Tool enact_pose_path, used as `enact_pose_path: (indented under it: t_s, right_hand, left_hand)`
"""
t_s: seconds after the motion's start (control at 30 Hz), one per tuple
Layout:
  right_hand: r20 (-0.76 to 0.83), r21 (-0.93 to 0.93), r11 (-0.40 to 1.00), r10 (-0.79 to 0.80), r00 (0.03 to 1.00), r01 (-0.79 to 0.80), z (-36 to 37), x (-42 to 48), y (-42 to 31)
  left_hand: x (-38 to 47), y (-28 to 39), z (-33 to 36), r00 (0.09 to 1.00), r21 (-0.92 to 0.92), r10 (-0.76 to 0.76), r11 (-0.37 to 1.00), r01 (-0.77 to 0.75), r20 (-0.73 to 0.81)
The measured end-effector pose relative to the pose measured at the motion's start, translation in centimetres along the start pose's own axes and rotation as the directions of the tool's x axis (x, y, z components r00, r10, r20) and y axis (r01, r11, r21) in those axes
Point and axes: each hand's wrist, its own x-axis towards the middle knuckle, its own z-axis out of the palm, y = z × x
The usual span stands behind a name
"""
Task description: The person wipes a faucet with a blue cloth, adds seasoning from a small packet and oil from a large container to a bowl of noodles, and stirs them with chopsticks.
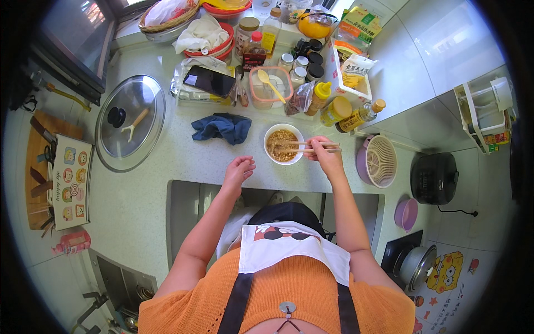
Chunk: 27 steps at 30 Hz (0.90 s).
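Observation:
My right hand (324,155) grips a pair of chopsticks (333,147), whose tips dip into a white bowl (265,153) holding a brown sauce with chopped bits (280,144). The bowl stands on the pale counter in front of me. To its left, my left hand (239,173) is held near the counter's front edge with nothing in it, its fingers loosely curled and partly apart. Behind the left hand lies a crumpled dark blue cloth (222,128). Beyond the bowl, a yellow spoon (271,86) rests across an orange-rimmed plastic container (254,100).
A glass lid (133,146) lies at left, near a knife holder (73,183). Seasoning bottles (352,121), jars (298,76) and a phone (210,81) line the back. At right are a lilac colander (377,162) and a black electric cooker (434,178); a sink (121,284) is lower left.

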Motion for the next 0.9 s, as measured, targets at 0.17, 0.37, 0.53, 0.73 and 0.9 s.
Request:
enact_pose_path:
  t_s: [0.17,0.37,0.53,0.73,0.9]
  right_hand:
    - [0.025,0.02,0.999,0.036,0.999,-0.037,-0.3,0.4,0.5]
    - [-0.017,0.001,1.0,0.03,0.999,-0.03,-0.9,-0.7,0.0]
    - [-0.007,-0.042,0.994,-0.103,0.995,0.103,-1.8,-4.5,-0.1]
    - [0.072,-0.079,0.99,-0.112,0.991,0.118,-2.1,-6.3,-0.8]
    - [0.063,-0.308,0.931,-0.184,0.981,0.195,-2.9,-3.5,0.8]
  left_hand:
    - [0.4,-0.2,-0.3,1.0,-0.006,0.003,1.0,-0.003,0.02]
    - [0.4,0.2,0.1,1.0,-0.003,-0.006,1.0,0.006,0.003]
    - [0.8,0.1,-0.1,1.0,0.006,-0.012,1.0,0.012,0.007]
    - [1.3,0.0,0.2,1.0,0.032,-0.02,0.999,0.019,0.024]
    - [1.7,-0.1,0.8,0.998,0.047,-0.017,0.999,0.014,0.056]
